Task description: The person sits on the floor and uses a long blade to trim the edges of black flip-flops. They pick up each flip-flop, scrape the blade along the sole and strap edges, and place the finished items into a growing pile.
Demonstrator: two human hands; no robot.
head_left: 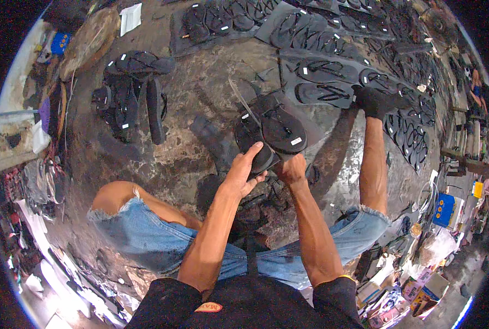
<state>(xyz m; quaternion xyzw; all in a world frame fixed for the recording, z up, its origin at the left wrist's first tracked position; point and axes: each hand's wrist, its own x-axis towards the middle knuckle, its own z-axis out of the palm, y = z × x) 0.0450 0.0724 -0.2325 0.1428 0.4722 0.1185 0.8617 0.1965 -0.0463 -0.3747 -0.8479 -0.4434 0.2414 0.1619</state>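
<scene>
My left hand (245,169) is closed round the heel of a black flip-flop (248,134), its thumb lying on the footbed. Close beside it, a second black flip-flop (284,131) with a white label on the heel is gripped from below by my right hand (293,168). Most of the right fingers are hidden under that sole. Both flip-flops point away from me, their inner edges touching or overlapping. A thin pale strip (239,92) runs up and left from between them; whether it is attached cannot be told.
Several black flip-flops (125,104) lie stacked at the left. Rows of labelled flip-flops (324,94) rest on dark sheets across the far and right floor. My legs (145,227) frame the work area. Papers and boxes (425,293) clutter the lower right, near a blue box (445,210).
</scene>
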